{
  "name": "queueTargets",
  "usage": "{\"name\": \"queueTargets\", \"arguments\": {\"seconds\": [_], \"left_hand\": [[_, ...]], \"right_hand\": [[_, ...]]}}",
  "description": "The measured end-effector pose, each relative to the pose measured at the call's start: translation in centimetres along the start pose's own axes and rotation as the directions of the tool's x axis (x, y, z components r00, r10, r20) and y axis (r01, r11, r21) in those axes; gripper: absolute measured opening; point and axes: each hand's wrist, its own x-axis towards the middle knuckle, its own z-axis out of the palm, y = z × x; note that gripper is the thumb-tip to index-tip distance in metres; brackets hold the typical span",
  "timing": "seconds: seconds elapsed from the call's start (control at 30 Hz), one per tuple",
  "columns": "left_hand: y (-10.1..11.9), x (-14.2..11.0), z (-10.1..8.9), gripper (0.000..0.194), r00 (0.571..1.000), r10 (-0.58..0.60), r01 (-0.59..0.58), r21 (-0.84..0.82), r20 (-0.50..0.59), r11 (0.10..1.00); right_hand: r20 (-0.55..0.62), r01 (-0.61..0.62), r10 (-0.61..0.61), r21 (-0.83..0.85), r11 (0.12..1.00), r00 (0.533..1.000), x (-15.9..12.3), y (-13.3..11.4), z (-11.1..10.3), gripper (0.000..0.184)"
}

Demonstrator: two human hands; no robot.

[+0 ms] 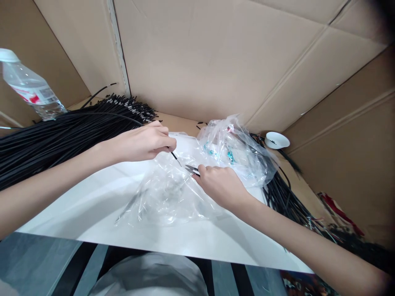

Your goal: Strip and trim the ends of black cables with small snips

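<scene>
My left hand (145,143) is closed in a pinch on a thin black cable (175,156) whose end sticks out toward the right. My right hand (219,185) is closed around small thread snips (191,169), whose blades point left at the cable's tip, a short gap away. Both hands hover over a crumpled clear plastic bag (166,193) lying on a white board (92,205). A thick bundle of long black cables (55,139) lies under and behind my left forearm.
A plastic water bottle (29,88) stands at the far left. A second clear bag with teal bits (231,150) sits behind my right hand. A small white dish (277,140) and more black cables (286,197) lie on the right. Cardboard walls surround the workspace.
</scene>
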Motion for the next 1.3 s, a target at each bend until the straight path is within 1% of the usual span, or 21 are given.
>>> {"name": "queueTargets", "arguments": {"seconds": [0.13, 0.2, 0.27, 0.37, 0.43, 0.53, 0.63, 0.67, 0.73, 0.87, 0.97, 1.03, 1.13, 1.2, 1.3], "left_hand": [[0.3, 0.0, -0.3, 0.024, 0.999, -0.029, 0.028, -0.005, -0.040, 1.000], [0.3, 0.0, -0.2, 0.026, 0.995, -0.052, 0.049, -0.031, -0.081, 0.998], [0.4, 0.0, 0.0, 0.028, 0.992, -0.045, 0.039, -0.057, -0.115, 0.998], [0.6, 0.0, 0.3, 0.032, 0.992, -0.003, -0.005, -0.060, -0.125, 0.998], [0.8, 0.1, 0.6, 0.035, 0.991, -0.006, -0.001, -0.048, -0.136, 0.999], [1.2, 0.1, 1.1, 0.035, 0.985, -0.021, 0.014, -0.041, -0.171, 0.999], [1.5, 0.1, 1.6, 0.032, 0.979, -0.052, 0.045, -0.042, -0.197, 0.998], [1.7, 0.1, 1.7, 0.030, 0.976, -0.070, 0.062, -0.045, -0.207, 0.997], [1.9, 0.0, 1.8, 0.027, 0.971, -0.101, 0.092, -0.051, -0.216, 0.994], [2.2, -0.3, 1.7, 0.028, 0.975, -0.109, 0.105, -0.032, -0.192, 0.994], [2.6, -0.7, 2.0, 0.033, 0.976, -0.123, 0.130, 0.031, -0.181, 0.991], [2.7, -1.0, 2.2, 0.035, 0.973, -0.165, 0.178, 0.070, -0.162, 0.982], [2.6, -1.3, 2.4, 0.035, 0.965, -0.239, 0.248, 0.078, -0.105, 0.966], [2.1, -1.3, 2.4, 0.034, 0.955, -0.283, 0.290, 0.073, -0.093, 0.954], [0.8, -1.1, 2.4, 0.032, 0.931, -0.358, 0.361, 0.041, -0.069, 0.932]], "right_hand": [[-0.091, -0.089, 0.095, 0.066, 0.994, 0.991, -1.1, 0.9, 0.4, 0.033], [-0.124, -0.142, 0.155, 0.107, 0.984, 0.980, -2.0, 1.4, 0.4, 0.033], [-0.134, -0.186, 0.203, 0.129, 0.974, 0.970, -2.8, 1.6, 0.5, 0.035], [-0.142, -0.237, 0.260, 0.164, 0.958, 0.955, -3.8, 1.7, 1.0, 0.036], [-0.171, -0.253, 0.292, 0.215, 0.943, 0.941, -4.4, 1.7, 1.4, 0.036], [-0.262, -0.253, 0.334, 0.297, 0.921, 0.906, -5.0, 2.0, 2.1, 0.038], [-0.356, -0.230, 0.339, 0.316, 0.921, 0.871, -5.5, 2.3, 2.3, 0.041], [-0.372, -0.211, 0.319, 0.304, 0.929, 0.872, -5.6, 2.4, 2.2, 0.042], [-0.368, -0.166, 0.256, 0.258, 0.952, 0.894, -5.6, 2.3, 2.1, 0.041], [-0.285, -0.118, 0.159, 0.158, 0.980, 0.945, -5.2, 1.9, 1.9, 0.038], [-0.266, -0.094, 0.124, 0.126, 0.988, 0.956, -5.3, 1.8, 2.1, 0.038], [-0.261, -0.091, 0.123, 0.132, 0.987, 0.958, -5.7, 2.0, 2.4, 0.039], [-0.244, -0.109, 0.150, 0.172, 0.979, 0.958, -6.5, 2.4, 2.8, 0.040], [-0.240, -0.112, 0.166, 0.221, 0.969, 0.957, -6.8, 2.7, 3.0, 0.041], [-0.248, -0.114, 0.207, 0.342, 0.933, 0.946, -6.8, 3.0, 3.2, 0.041]]}}
